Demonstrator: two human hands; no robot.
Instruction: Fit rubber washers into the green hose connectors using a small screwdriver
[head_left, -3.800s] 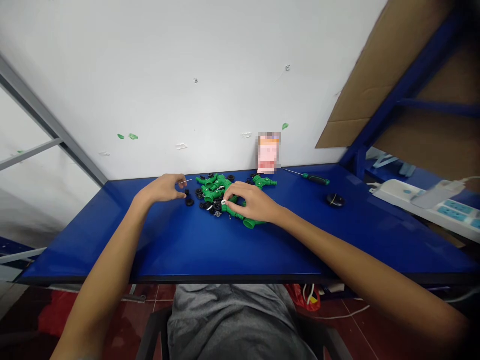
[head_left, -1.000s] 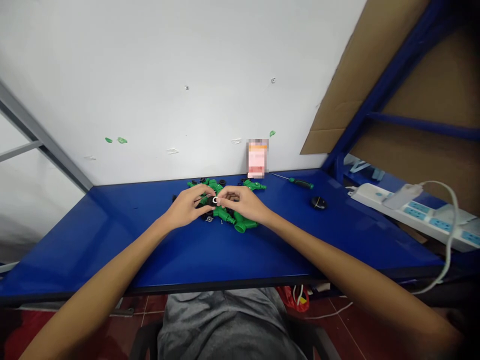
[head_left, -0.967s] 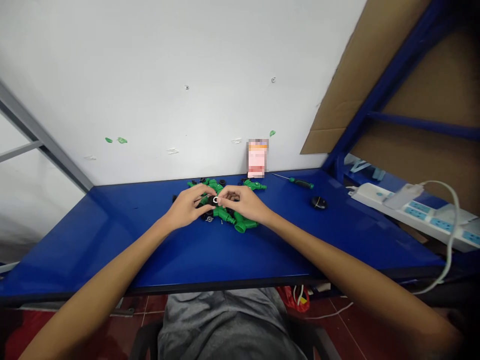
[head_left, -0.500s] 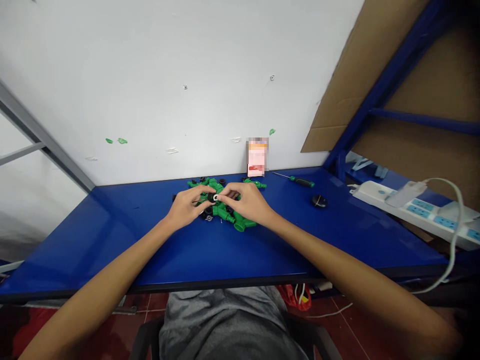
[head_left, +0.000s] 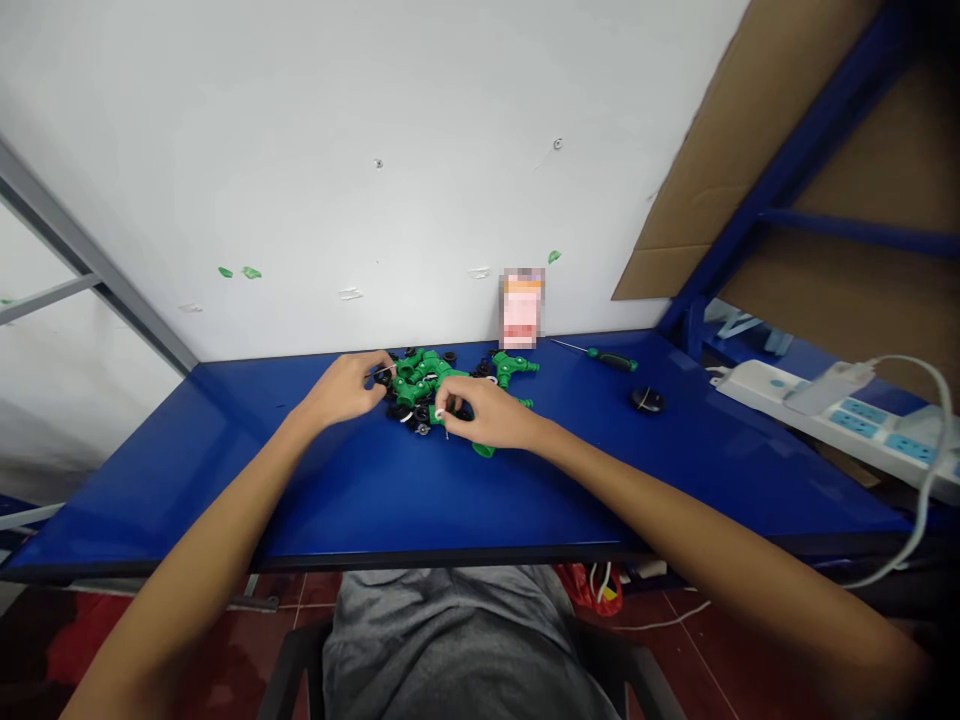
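Observation:
My left hand [head_left: 341, 390] is at the left edge of a heap of parts, its fingers curled round a thin metal pick [head_left: 384, 370]. Its thumb and index finger stand apart, close to small black rings at the heap's edge. Low over the front of the heap, my right hand [head_left: 491, 412] pinches a small white ring [head_left: 440, 413] between thumb and index finger. Green plastic hose fittings [head_left: 409, 390] lie between and behind the hands, mixed with black rings and caps. My right hand partly hides a green fitting [head_left: 484, 450] beneath it.
The blue table [head_left: 337, 500] meets a white wall. A screwdriver [head_left: 613, 360] and a round black object [head_left: 647, 400] lie to the right. A blurred-out upright card [head_left: 521, 310] leans on the wall. At the far right sits a white power strip [head_left: 825, 410] with a cable.
Half a second ago both hands met over the heap, the left holding a black part against the white ring. Now they are apart; the left has moved left, and the right keeps the white ring.

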